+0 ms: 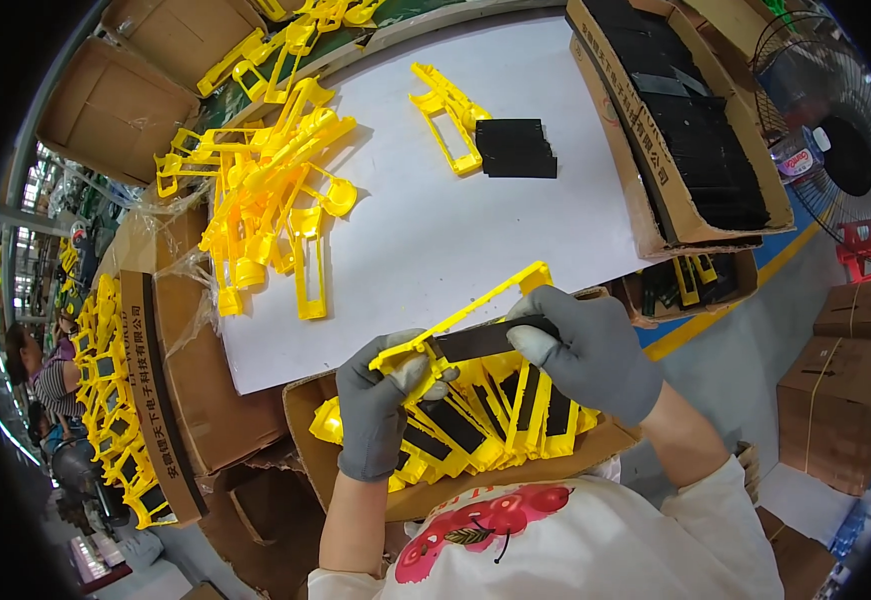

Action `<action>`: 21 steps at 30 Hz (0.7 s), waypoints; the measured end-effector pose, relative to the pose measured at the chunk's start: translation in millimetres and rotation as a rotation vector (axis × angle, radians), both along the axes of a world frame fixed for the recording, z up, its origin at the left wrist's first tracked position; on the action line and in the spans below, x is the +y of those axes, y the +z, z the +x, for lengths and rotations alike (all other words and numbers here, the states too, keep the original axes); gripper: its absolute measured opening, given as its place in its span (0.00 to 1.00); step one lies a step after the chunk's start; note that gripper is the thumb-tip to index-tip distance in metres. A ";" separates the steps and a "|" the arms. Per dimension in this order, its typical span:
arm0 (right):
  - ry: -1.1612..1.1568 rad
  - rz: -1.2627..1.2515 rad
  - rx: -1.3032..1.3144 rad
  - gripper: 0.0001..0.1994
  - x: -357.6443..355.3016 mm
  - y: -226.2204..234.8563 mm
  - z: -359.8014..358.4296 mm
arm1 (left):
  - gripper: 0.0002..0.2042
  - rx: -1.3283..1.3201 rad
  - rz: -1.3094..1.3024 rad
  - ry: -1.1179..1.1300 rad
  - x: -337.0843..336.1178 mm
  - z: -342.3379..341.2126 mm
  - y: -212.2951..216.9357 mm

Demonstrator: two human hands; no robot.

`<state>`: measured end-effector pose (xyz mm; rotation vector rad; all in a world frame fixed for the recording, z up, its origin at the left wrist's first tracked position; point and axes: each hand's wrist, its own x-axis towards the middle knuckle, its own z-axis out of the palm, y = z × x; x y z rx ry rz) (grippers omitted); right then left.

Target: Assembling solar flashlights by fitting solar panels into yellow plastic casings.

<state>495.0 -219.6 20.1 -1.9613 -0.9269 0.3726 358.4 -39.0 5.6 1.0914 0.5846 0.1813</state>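
Observation:
My gloved left hand (374, 415) is closed around the near end of a yellow plastic frame (471, 307). In my gloved right hand (601, 350), a thin black panel (476, 342) is pinched under the thumb. It lies along the frame, its left end close to my left fingers; whether it is seated there I cannot tell. The fingers of my right hand also reach the frame's far end. Directly below both hands is a cardboard box (303, 420) of yellow frames with black panels (453, 425).
On the white table (406, 240) lie a heap of yellow frames (276, 190), another frame (448, 115) and black panels (518, 148). A carton of black panels (701, 150) stands at right, near a fan (846, 155). Another box (161, 400) with filled frames is at left. A person (56, 375) sits beyond it.

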 end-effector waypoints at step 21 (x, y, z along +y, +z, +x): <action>0.113 -0.093 0.037 0.19 -20.7 -16.7 -2.6 | 0.10 0.128 0.198 -0.126 -5.0 -12.4 10.2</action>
